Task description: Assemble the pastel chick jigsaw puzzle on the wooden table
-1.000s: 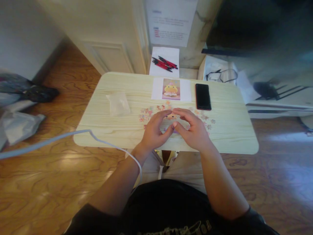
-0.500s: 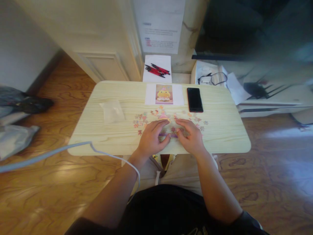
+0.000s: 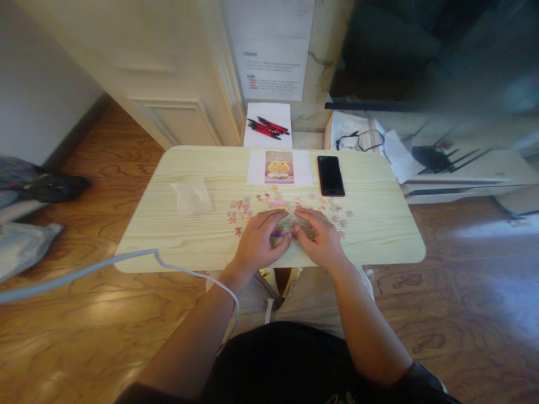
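Both my hands rest on a small light wooden table [image 3: 379,235] over a patch of joined puzzle pieces [image 3: 281,225]. My left hand [image 3: 257,241] lies with fingers stretched forward, thumb touching the purple edge of the patch. My right hand [image 3: 318,238] lies beside it, fingers flat and pressing on the pieces. Loose pastel puzzle pieces [image 3: 238,211] are scattered around both hands. A reference picture of a yellow chick [image 3: 278,167] lies on white paper just beyond.
A black phone [image 3: 330,175] lies right of the picture. A clear plastic bag [image 3: 192,196] sits at the table's left. Red and black pens [image 3: 267,127] lie on paper behind the table. A white cable [image 3: 105,264] runs from my left wrist across the wooden floor.
My hands went from arched around the patch, fingertips meeting, to lying flat on the pieces. The camera view shifted, so the table sits lower in the picture.
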{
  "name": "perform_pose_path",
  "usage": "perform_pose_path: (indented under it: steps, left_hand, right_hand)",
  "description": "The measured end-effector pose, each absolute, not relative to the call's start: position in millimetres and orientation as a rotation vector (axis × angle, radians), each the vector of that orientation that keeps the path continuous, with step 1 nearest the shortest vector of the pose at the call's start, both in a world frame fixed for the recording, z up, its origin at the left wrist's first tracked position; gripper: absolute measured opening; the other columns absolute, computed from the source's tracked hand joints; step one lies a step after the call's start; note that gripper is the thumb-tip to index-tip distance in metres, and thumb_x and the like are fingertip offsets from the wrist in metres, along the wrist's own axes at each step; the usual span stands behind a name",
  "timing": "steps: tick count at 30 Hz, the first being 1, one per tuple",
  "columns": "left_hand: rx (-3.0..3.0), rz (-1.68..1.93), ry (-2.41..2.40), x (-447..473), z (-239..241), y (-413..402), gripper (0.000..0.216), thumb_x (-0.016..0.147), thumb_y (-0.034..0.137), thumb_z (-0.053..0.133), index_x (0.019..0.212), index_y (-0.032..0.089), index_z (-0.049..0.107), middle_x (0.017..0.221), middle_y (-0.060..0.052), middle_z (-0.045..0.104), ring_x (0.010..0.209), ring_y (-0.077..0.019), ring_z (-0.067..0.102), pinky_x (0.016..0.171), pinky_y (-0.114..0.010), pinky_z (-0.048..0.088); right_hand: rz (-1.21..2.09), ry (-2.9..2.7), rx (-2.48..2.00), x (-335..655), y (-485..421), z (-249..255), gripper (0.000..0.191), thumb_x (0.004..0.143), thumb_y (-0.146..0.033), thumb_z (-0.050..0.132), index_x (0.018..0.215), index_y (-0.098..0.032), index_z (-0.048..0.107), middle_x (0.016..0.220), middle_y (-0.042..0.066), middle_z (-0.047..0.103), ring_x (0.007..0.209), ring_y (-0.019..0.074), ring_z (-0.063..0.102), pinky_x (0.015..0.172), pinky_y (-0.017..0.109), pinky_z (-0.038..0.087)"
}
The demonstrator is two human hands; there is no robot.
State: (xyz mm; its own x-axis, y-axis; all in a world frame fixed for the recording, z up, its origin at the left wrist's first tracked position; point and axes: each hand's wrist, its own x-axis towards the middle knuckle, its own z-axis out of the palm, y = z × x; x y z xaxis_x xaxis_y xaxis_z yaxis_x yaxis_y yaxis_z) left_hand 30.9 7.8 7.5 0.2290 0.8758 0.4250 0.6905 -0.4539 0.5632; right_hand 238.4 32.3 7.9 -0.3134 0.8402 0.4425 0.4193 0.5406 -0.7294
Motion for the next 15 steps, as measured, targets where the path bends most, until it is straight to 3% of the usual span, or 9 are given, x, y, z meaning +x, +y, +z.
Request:
perform_pose_path:
  steps: [15]
  left_hand:
    - [2.283,1.061,1.460,31.3,7.8,9.2,0.047,0.093,0.031,0.068,0.138,0.023,0.058,0.135,-0.010,0.069,0.127,-0.0273,0.064,0.111,-0.047,0.053]
  right_hand:
    - [0.608,-1.937,-0.992,233.6,34.2,5.7,0.038,0.096,-0.020,0.065,0.133,-0.029,0.068,0.133,0.007,0.072,0.130,0.0258,0.064,0.115,0.051,0.051]
